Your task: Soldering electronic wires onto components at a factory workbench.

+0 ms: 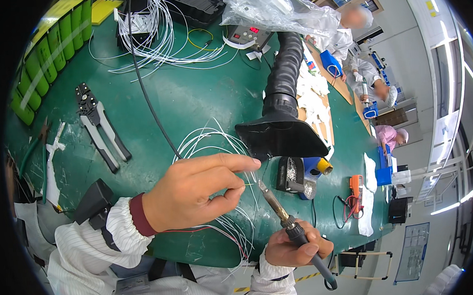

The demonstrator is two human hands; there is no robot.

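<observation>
My right hand (299, 246) grips a soldering iron (276, 205) by its dark handle, its metal tip slanting up and to the left. Close to that tip, my left hand (193, 189) pinches a thin wire (249, 184) between thumb and finger, with the index finger stretched out above. Most of this wire is hidden by the fingers. White wires (207, 137) loop on the green table behind and below my left hand. The black hood of a fume extractor (281, 137) hangs just beyond the iron's tip.
Crimping pliers (99, 127) lie at left, near green bins (45, 61). A soldering station (247, 36) and a wire bundle (152, 40) stand at the back. A tip-cleaner holder (289, 174) and an orange multimeter (356, 189) sit at right. Co-workers sit further along the table.
</observation>
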